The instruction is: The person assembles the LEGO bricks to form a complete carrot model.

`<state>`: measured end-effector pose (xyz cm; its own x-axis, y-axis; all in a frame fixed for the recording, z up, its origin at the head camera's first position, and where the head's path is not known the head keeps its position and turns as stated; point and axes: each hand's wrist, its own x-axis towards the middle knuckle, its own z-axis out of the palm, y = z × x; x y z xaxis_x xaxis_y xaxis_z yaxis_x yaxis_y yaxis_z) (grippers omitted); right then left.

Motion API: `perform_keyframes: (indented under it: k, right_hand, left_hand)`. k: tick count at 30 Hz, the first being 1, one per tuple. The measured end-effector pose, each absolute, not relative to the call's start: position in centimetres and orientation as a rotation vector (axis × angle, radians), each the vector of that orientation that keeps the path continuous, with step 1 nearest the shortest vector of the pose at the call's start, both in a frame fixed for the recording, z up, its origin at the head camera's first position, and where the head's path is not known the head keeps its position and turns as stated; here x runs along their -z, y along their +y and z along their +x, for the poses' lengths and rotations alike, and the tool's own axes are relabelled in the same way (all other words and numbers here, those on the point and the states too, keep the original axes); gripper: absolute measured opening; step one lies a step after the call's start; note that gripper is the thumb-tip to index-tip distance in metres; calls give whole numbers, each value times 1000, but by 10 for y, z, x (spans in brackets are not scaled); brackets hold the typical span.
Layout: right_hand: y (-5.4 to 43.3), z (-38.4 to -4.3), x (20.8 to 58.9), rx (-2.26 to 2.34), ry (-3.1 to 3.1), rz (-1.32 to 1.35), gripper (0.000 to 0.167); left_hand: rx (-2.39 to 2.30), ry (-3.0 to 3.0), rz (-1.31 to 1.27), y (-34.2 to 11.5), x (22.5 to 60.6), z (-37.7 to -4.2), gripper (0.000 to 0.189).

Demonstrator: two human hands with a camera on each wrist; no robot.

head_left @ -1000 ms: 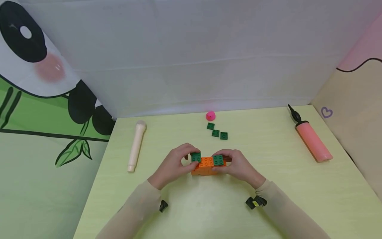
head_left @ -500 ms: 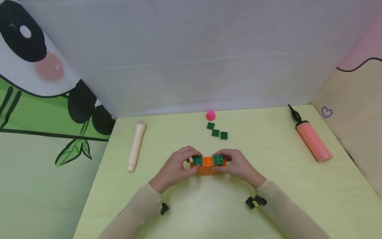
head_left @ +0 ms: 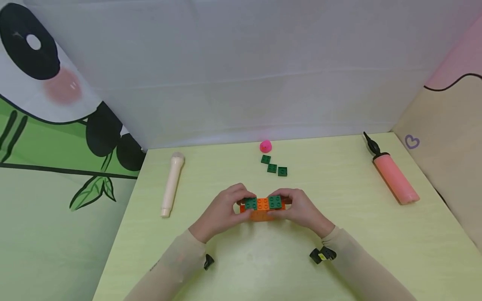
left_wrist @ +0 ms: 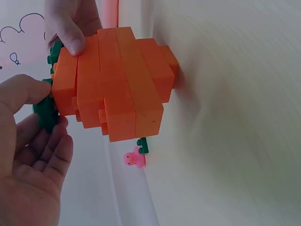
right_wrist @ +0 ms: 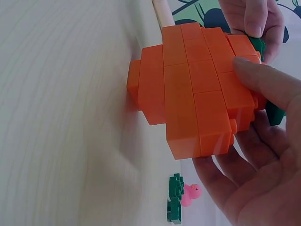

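Note:
A stepped build of orange toy bricks (head_left: 260, 216) stands on the table between both hands, wider in its middle layers than at top and bottom. On its top sit two green bricks, the left green brick (head_left: 251, 204) and the right green brick (head_left: 275, 202), with orange studs showing between them. My left hand (head_left: 225, 211) pinches the left green brick between thumb and fingers at the top of the build. My right hand (head_left: 301, 211) grips the build's right side, its thumb (right_wrist: 263, 77) on the front face and its fingers behind, partly hidden.
Behind the build lie several loose green bricks (head_left: 272, 168) and a pink toy duck (head_left: 265, 146). A pale stick with a rounded grey end (head_left: 172, 184) lies at left. A pink hand pump (head_left: 396, 177) with a black nozzle lies at right. A white backdrop (head_left: 256, 104) borders the table's far edge.
The left green brick has moved right and slightly down onto the orange build, held by my left hand, narrowing the orange gap between the green bricks. My right hand has stayed in place.

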<state>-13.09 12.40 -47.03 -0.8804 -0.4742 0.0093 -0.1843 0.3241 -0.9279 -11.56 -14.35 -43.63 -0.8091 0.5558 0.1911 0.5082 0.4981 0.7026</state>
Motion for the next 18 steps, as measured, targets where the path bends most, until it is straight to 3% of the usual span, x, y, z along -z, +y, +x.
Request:
perform_keyframes:
  k: [18]
  right_hand:
    - [123, -130, 475, 1601, 2315, -561, 34]
  left_hand:
    - [-1141, 2708, 859, -137, 430, -114, 26]
